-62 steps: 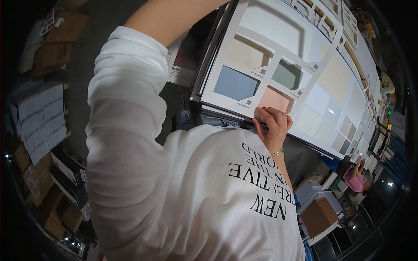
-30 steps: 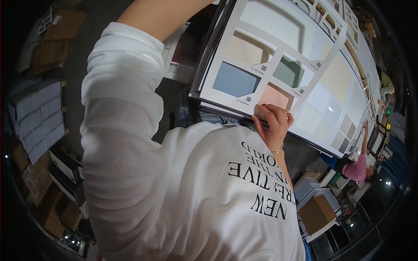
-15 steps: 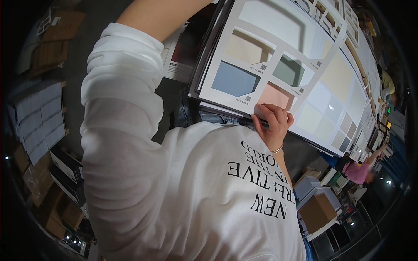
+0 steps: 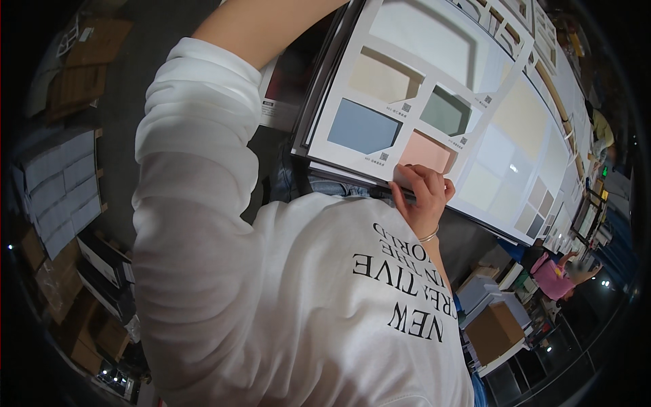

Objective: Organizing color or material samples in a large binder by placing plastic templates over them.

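White window-cut card frame [image 4: 411, 123] lies atop stacked dark-edged boards [image 4: 327, 85], close to the wearer's white cloth shirt [image 4: 325, 292]; right hand [image 4: 426, 193] has a pinching grip on its near margin, beside the rectangular peach panel [image 4: 428, 150], fingers above, thumb at the edge; left hand is beyond the view, its grip cannot be told; frame judged light and fairly stiff, apt to bend or crease at the narrow bars; broad outer margins appear the sounder hold.
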{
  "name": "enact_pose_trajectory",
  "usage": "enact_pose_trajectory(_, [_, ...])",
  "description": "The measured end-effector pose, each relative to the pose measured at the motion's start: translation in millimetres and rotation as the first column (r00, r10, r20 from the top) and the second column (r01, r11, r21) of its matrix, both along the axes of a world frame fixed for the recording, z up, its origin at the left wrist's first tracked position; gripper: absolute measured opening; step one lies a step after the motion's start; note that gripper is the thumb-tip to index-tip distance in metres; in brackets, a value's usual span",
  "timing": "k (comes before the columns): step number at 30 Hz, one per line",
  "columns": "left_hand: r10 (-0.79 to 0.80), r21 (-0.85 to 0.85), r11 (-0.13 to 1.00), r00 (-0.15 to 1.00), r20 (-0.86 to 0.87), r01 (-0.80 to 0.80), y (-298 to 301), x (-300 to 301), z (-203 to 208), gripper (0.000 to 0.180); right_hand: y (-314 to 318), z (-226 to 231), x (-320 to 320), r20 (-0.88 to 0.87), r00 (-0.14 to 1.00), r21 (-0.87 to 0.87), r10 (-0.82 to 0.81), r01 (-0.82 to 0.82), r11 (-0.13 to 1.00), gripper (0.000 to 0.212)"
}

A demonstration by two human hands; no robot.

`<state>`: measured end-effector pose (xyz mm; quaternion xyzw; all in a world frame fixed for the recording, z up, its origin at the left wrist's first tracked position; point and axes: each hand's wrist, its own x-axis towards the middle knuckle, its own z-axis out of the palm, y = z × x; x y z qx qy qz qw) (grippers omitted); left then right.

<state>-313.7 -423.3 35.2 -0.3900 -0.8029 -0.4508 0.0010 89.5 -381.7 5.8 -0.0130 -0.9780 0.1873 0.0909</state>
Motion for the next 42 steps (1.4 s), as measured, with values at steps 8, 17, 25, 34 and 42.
enact_pose_trajectory(8, [0.034, 0.038, 0.999, 0.999, -0.027, -0.033, 9.3, -6.9, -37.9, 0.032, -0.2, -0.6, 1.5, 0.006, 1.000, 0.012, -0.005, 0.005, 1.000, 0.034])
enact_pose_trajectory(17, [-0.045, 0.000, 0.999, 0.997, 0.059, 0.045, 17.0, -18.6, -71.8, 0.033, -0.9, 0.5, 3.1, 0.039, 0.999, 0.016, -0.010, 0.010, 1.000, 0.035])
enact_pose_trajectory(25, [-0.057, -0.060, 0.996, 0.975, 0.213, 0.072, 18.0, -17.7, -78.9, 0.033, -0.3, 2.2, 1.9, 0.055, 0.998, 0.028, -0.010, 0.008, 1.000, 0.036])
enact_pose_trajectory(34, [-0.016, -0.065, 0.998, 0.999, 0.038, 0.019, 18.9, -23.9, -98.6, 0.034, -1.4, 3.7, -1.3, 0.059, 0.998, 0.023, -0.004, 0.003, 1.000, 0.037])
enact_pose_trajectory(42, [-0.028, -0.085, 0.996, 0.995, 0.095, 0.037, 17.3, -21.0, -92.8, 0.034, -2.8, 3.2, -1.4, 0.055, 0.998, 0.006, -0.019, 0.019, 1.000, 0.038])
